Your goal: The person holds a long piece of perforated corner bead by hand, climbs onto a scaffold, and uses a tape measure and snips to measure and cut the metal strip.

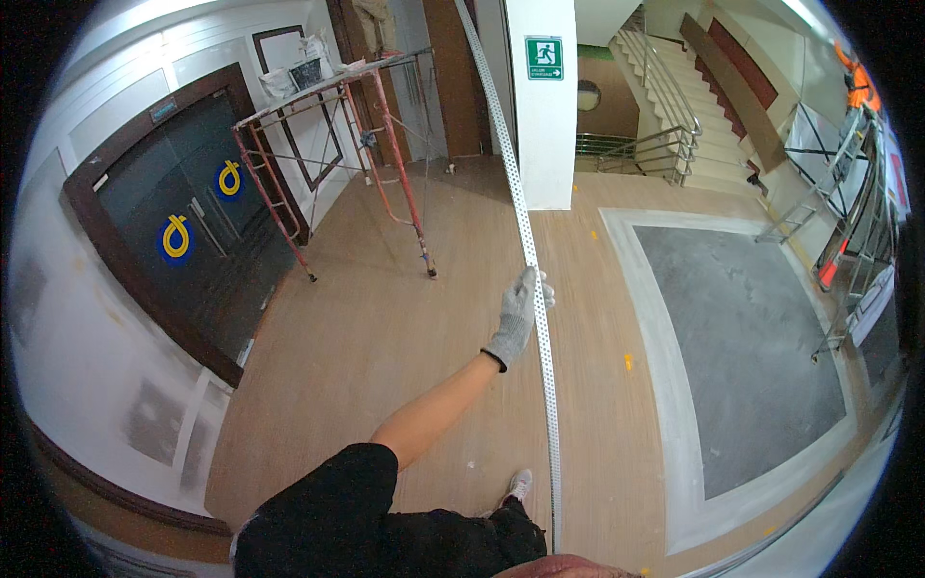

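Observation:
My left hand [519, 310], in a grey knit glove with a dark cuff, is closed around a long white perforated strip [545, 376]. The strip is thin and narrow, with rows of small holes along it. It runs from the top edge of the view, past the white column, down to the lower edge beside my shoe [520, 485]. My left arm reaches forward, gripping the strip around the middle of its visible length. My right hand does not show.
Ahead on the left, a red-framed scaffold [395, 164] carries a dark bucket [306, 73] and a person's legs [376, 27]. Dark double doors [178, 217] line the left wall. Stairs [665, 106] rise beyond the white column [540, 135]. At right, a person in orange [856, 82] is on a ladder [819, 183].

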`<action>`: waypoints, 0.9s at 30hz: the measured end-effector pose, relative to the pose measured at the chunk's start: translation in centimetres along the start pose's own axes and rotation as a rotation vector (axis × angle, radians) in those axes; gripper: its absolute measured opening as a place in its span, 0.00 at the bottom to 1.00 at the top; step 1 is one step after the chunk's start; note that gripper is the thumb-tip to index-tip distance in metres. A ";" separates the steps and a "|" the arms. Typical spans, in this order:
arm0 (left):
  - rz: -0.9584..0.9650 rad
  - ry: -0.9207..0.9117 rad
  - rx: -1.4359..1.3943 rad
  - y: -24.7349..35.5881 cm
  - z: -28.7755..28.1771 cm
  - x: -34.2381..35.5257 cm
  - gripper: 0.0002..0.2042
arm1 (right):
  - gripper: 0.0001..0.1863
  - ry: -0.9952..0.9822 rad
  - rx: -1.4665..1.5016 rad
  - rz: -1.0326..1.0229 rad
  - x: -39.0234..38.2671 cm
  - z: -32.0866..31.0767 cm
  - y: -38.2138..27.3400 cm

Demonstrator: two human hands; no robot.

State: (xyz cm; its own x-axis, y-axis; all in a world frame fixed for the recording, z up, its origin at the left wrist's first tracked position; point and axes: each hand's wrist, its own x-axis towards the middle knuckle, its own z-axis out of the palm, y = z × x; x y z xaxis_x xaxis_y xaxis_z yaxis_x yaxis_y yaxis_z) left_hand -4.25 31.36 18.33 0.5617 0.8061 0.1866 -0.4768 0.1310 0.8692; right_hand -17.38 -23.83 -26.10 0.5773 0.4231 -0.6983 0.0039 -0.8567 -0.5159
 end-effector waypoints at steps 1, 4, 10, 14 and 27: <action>-0.008 0.011 -0.007 0.1 0.1 2.1 0.21 | 0.26 -0.001 -0.012 -0.003 1.0 -0.4 -0.6; -0.032 0.076 0.026 -0.9 0.4 5.6 0.21 | 0.26 -0.012 -0.033 -0.021 4.0 -1.4 -3.3; -0.001 0.045 0.042 -1.1 0.4 13.6 0.23 | 0.27 -0.016 -0.077 -0.072 10.5 -4.6 -9.0; 0.043 0.037 0.089 -0.4 0.2 17.8 0.24 | 0.27 -0.031 -0.101 -0.102 13.0 -6.5 -12.2; -0.031 0.030 0.124 -0.6 -7.3 28.5 0.21 | 0.28 -0.093 -0.237 -0.090 15.7 -3.2 -13.5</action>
State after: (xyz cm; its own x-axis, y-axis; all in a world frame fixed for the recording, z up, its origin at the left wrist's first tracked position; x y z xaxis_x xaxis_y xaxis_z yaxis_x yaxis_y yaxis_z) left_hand 7.10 58.45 19.81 0.5534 0.8200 0.1461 -0.3708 0.0855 0.9248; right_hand -5.79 -6.60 -28.52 0.4883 0.5163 -0.7036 0.2492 -0.8551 -0.4546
